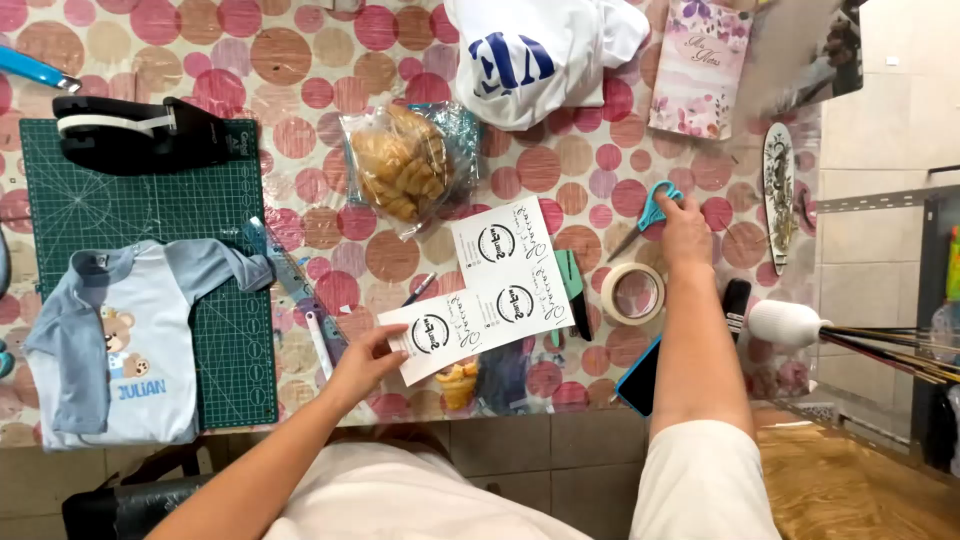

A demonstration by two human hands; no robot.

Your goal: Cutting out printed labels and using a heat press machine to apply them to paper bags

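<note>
Scissors [655,207] at centre right sit under the right hand [685,228], fingers closing on them; left hand [365,362] pinches the label sheet [487,288], steadying it on the worktop [300,60].

We see the white printed sheet [487,290] lying flat and slanted on the dotted tablecloth, bearing round black logos, its lower-left corner pinched. The blue-handled scissors [645,217] lie closed beside the tape roll, blades pointing lower-left.
</note>
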